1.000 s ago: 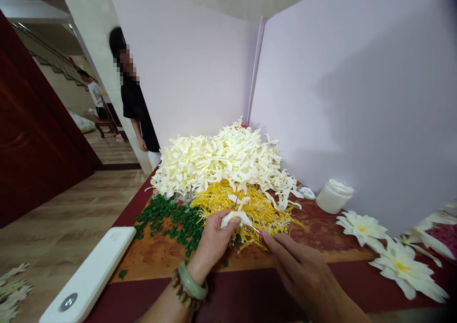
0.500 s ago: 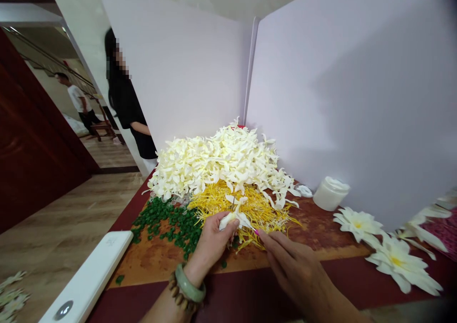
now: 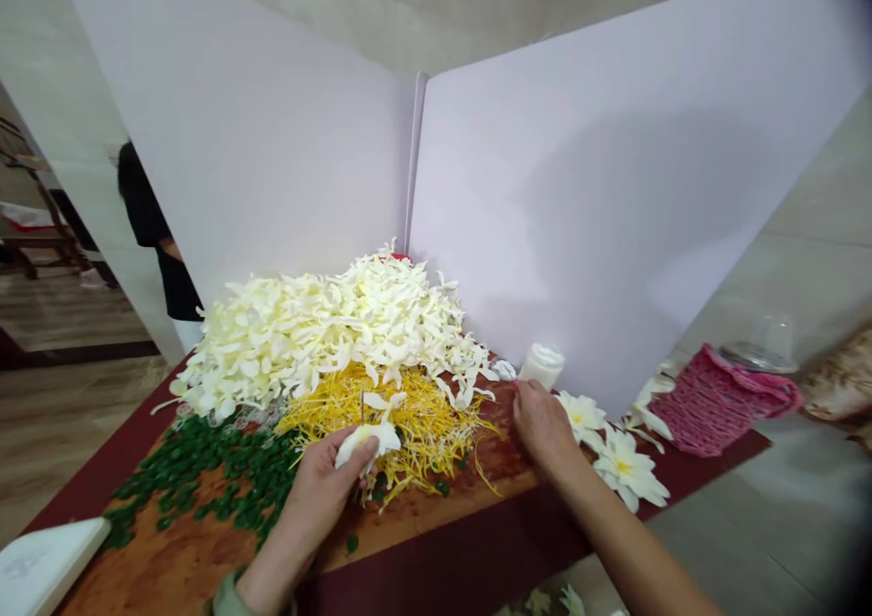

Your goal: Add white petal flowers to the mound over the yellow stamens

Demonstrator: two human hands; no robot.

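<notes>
My left hand (image 3: 327, 475) is closed on a white artificial flower (image 3: 371, 443), pinched between thumb and fingers. A thin dark stem sticks up from the flower. My right hand (image 3: 541, 421) is closed in front of the white jar (image 3: 543, 364). It holds a slim pink-handled tool (image 3: 516, 381), mostly hidden by the fingers, pointing at a small white lid (image 3: 503, 371). Below and beyond the left hand spread yellow stamen strands (image 3: 422, 425). A large heap of white petals (image 3: 327, 325) rises behind them.
Small green pieces (image 3: 218, 471) lie scattered at left, near a white device (image 3: 51, 561). Finished white flowers (image 3: 627, 466) and a pink woven basket (image 3: 715, 402) are at right. White panels (image 3: 531, 189) stand behind the heap. Someone in black (image 3: 146, 225) is partly visible at far left.
My right hand has moved away from the flower to the right, beside the jar and lid, with the pink-handled tool. My left hand keeps hold of the flower. The view has turned right.
</notes>
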